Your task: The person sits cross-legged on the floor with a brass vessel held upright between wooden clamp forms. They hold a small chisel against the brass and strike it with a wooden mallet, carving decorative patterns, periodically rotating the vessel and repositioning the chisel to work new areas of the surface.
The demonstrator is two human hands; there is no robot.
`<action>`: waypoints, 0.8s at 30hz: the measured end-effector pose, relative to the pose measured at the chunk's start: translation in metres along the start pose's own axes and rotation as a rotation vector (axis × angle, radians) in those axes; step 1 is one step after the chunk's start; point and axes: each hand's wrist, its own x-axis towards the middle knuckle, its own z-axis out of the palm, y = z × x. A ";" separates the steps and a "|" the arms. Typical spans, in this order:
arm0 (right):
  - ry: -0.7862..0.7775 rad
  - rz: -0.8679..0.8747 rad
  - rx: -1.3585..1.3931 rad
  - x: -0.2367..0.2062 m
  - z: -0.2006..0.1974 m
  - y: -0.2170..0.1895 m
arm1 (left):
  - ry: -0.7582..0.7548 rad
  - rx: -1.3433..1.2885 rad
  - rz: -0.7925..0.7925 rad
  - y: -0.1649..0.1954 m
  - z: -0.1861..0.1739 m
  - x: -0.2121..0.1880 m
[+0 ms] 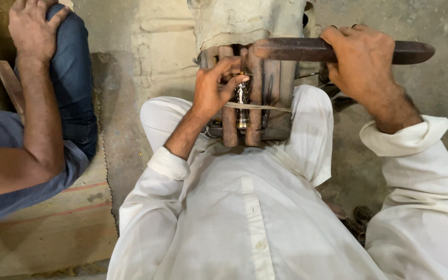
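My left hand (214, 87) pinches a small shiny metal piece (242, 96) that sits upright between wooden bars of a clamp (257, 98). A pale cord (265, 108) runs across the bars. My right hand (356, 62) grips a long dark rusty metal bar (296, 50), held level above the clamp's top. The clamp rests between my knees, and my white sleeves and shirt fill the lower part of the head view.
Another person in blue (37, 129) sits at the left, one hand on a knee. A worn woven mat (63, 228) lies under that person. Grey cloth (239, 18) hangs behind the clamp. Small dark metal parts (359, 220) lie on the concrete floor at lower right.
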 end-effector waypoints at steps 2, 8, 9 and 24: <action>-0.102 0.096 0.154 -0.002 0.002 0.003 | 0.004 -0.035 0.001 0.000 0.000 0.001; -0.227 0.232 0.339 -0.006 0.018 0.002 | -0.138 -0.065 0.068 0.007 -0.004 0.009; -0.218 0.216 0.322 -0.007 0.021 0.001 | -0.155 -0.077 0.059 0.008 -0.005 0.009; 0.102 -0.001 0.093 0.006 0.003 -0.010 | -0.061 -0.020 0.055 0.000 -0.002 -0.001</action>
